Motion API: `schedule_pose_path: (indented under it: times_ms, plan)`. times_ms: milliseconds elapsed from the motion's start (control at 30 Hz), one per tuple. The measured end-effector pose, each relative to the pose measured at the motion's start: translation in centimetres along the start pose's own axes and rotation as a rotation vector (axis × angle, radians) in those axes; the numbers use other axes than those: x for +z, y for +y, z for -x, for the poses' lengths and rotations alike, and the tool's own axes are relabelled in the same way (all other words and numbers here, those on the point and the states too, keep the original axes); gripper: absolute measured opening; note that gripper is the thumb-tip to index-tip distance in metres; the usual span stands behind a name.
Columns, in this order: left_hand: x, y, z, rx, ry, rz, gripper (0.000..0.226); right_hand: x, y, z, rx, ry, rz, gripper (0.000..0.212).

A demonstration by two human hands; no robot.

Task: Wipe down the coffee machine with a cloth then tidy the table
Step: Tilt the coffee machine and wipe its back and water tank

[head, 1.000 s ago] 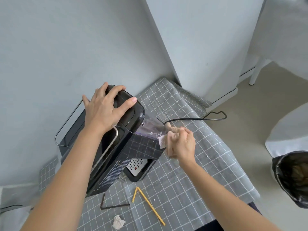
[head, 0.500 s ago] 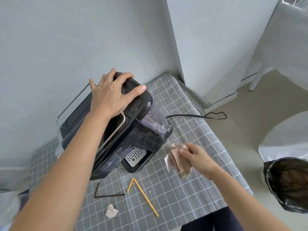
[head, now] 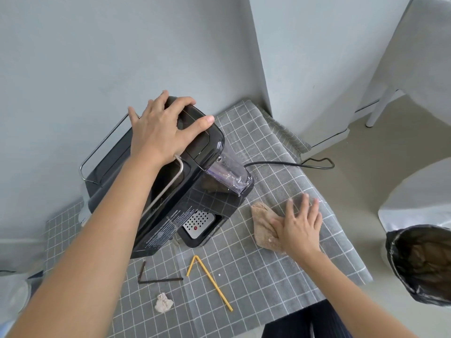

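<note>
A second ago the right hand [head: 299,230] held the cloth [head: 264,226] up against the clear water tank at the front of the coffee machine [head: 175,191]; half a second ago it had drawn the bunched cloth away and down. Now the cloth lies flat on the desk [head: 280,284], just to the right of the machine's base, and the right hand presses on its near corner with the fingers [head: 306,203] spread and released rather than pinching; the fingertips are blurred, so the hand is probably in motion. The left hand [head: 162,132] has stayed where it was throughout, palm on the machine's black lid with the fingers curled over its edge, bracing it. The machine itself sits at the back left of the desk, against the wall, with its cord trailing off the right edge. Judging by this, the wiping of the machine looks finished or paused, and the work is turning to the desk. What is left there seems to be a bent yellow straw [head: 210,281], a bent dark straw [head: 156,278] and a crumpled scrap of paper [head: 163,306] near the front edge. A bin lined with a black bag [head: 419,264] stands on the floor well to the right, a likely place for them.
</note>
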State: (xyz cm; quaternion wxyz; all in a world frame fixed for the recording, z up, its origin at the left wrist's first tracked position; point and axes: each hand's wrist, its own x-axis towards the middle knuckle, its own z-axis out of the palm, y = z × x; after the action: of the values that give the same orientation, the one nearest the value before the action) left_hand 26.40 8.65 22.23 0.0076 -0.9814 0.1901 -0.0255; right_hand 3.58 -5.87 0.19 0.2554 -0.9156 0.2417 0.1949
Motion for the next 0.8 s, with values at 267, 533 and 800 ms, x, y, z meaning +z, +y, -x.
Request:
schedule_pose_path:
  times_ms: [267,533,800]
  plan:
    - [0.0,0.1,0.1,0.009,0.008,0.004,0.075,-0.9,-0.6,1.9,-0.397,0.188,-0.457,0.013]
    - [-0.1,0.2,0.1,0.004,0.005,0.016,0.073,-7.0,-5.7,4.6,-0.024,0.329,-1.08,0.022]
    - [-0.3,0.4,0.2,0.011,0.007,0.023,0.077,-9.7,-16.9,3.2,-0.312,0.446,-1.481,0.019]
